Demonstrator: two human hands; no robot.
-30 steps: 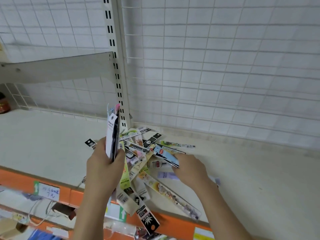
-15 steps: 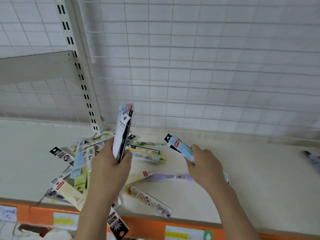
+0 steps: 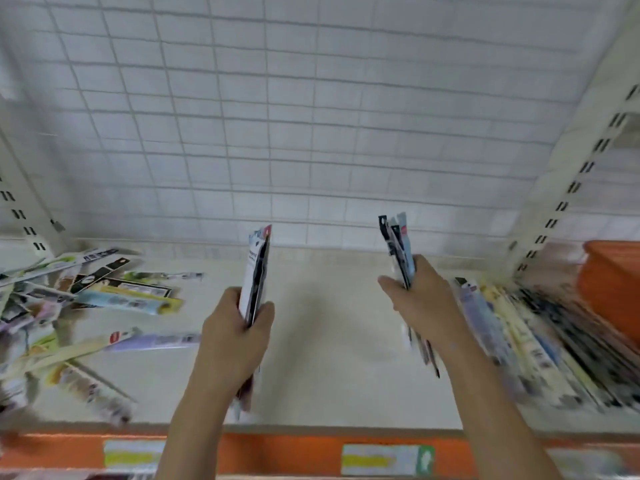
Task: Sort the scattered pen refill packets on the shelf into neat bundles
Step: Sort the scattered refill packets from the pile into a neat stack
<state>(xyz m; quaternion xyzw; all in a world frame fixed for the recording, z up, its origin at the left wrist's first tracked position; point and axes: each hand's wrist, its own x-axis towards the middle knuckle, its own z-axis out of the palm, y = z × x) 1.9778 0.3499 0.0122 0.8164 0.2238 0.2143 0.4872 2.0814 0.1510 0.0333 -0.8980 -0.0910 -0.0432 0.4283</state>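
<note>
Nearest, orange shelf edge (image 3: 277,452) across 6 o'clock. Above it, left hand (image 3: 235,337) clenched round a stack of packets (image 3: 256,271), long axis upright, tips toward 12. Right hand (image 3: 420,303) gripping a smaller bunch (image 3: 398,247), likewise upright. Bare shelf (image 3: 329,341) between. Scattered packets (image 3: 104,299) at 9, mostly crosswise; aligned row (image 3: 519,341) at 3. Wire grid (image 3: 311,116) behind.

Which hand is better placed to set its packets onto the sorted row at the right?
Right. The right hand, gripping a few packets, is beside the sorted row; the left hand holds its bundle mid-shelf.
</note>
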